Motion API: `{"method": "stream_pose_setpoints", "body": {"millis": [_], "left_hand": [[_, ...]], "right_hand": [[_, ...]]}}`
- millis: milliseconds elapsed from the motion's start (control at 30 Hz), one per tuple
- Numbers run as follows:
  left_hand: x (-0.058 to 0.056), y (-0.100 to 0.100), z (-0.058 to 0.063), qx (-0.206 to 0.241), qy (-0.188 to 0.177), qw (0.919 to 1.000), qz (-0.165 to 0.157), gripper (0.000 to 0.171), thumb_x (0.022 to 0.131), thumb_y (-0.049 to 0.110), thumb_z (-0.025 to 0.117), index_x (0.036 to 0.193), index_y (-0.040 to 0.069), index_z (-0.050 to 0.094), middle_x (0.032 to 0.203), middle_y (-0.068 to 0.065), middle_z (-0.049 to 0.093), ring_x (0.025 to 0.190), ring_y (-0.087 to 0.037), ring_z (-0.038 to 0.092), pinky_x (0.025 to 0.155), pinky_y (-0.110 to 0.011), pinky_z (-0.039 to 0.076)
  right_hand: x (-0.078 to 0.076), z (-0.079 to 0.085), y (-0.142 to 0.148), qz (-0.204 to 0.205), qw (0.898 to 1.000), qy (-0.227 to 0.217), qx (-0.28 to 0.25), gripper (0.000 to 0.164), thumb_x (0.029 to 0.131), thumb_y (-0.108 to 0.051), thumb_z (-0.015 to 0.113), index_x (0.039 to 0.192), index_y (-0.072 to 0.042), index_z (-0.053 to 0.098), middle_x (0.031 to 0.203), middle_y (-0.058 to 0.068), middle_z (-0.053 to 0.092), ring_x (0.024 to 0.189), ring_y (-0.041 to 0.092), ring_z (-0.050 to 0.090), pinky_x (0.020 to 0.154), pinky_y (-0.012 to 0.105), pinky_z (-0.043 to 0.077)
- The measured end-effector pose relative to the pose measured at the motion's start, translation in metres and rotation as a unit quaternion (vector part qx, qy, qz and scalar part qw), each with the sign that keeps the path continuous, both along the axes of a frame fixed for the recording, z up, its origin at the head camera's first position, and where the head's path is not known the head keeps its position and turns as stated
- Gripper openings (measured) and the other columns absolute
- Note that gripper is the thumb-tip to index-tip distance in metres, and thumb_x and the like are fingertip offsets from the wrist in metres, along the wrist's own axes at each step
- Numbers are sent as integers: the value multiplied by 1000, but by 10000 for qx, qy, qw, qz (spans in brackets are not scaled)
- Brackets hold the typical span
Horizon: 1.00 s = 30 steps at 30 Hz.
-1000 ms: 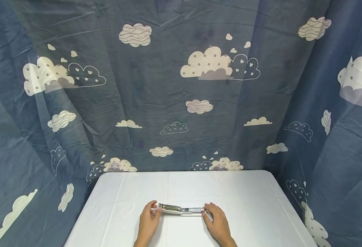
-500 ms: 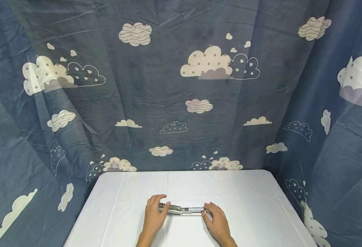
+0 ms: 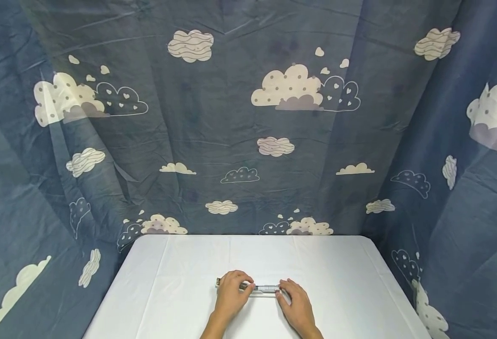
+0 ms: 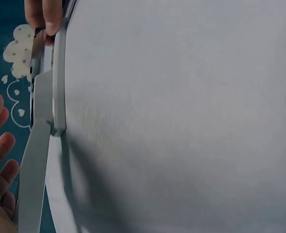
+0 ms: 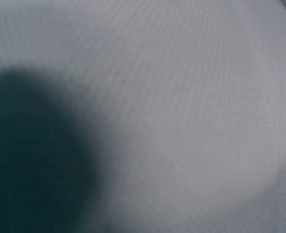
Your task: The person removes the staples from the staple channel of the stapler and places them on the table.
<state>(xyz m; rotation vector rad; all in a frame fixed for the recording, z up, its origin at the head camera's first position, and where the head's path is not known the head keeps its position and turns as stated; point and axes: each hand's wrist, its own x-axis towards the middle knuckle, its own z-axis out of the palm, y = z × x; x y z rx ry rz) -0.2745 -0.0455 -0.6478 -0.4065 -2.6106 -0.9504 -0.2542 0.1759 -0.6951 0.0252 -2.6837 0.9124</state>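
Note:
A light grey and silver stapler (image 3: 267, 288), its cover swung open, stretches left to right above the white table. My right hand (image 3: 296, 303) grips its right end between thumb and fingers. Over the cover half is my left hand (image 3: 230, 294), hiding most of it, with thumb and forefinger close to the hinge; whether they touch it I cannot tell. In the left wrist view, the left fingers (image 4: 2, 150) are loosely spread beside the stapler body (image 4: 33, 170), and the right fingertips (image 4: 50, 14) hold the far end. The right wrist view shows mostly tabletop and a dark blur.
A white cloth-covered table (image 3: 337, 268) lies under both hands. Dark blue curtains (image 3: 214, 122) with cloud prints hang behind it and at both sides.
My left hand has left the outer tip of the stapler's cover and slid right along it toward the hinge. The right hand keeps its grip at the right end.

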Motion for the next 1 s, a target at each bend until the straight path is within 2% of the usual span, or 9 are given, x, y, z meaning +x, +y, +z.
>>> {"method": "stream_pose_setpoints", "body": {"millis": [300,433,600,833,1000], "left_hand": [[0,16,-7,-231,-126,9996,-48,10,77,32,80,84,31,73,97,12,69,104,-15,61,102,-46,41],[0,18,-12,-363,-32,9993,-3,11,76,31,81,83,30,72,95,13,69,102,-14,62,101,-44,41],[2,17,-17,-413,124,9990,110,11,75,28,82,80,29,72,90,12,70,96,-14,63,98,-44,43],[2,19,-14,-345,348,9987,164,11,73,26,83,78,26,73,85,11,71,89,-13,64,93,-44,45],[1,24,-11,-414,197,9987,243,10,73,28,83,78,26,74,86,10,72,90,-13,64,94,-43,46]], "right_hand": [[-1,-4,2,16,9999,153,65,29,87,-37,70,112,-21,68,126,-5,67,131,22,52,114,47,33],[-1,-3,2,24,9997,252,8,29,87,-35,71,113,-21,69,125,-5,67,130,23,53,113,47,34],[1,-4,0,-6,9999,144,68,30,87,-37,70,113,-22,68,125,-6,67,130,22,53,113,48,34],[0,-2,0,11,9997,233,63,29,87,-37,70,112,-21,68,125,-5,67,130,23,53,112,49,35],[0,-1,1,49,9999,133,-4,30,88,-35,70,113,-20,68,126,-4,67,131,23,52,114,48,33]]}}
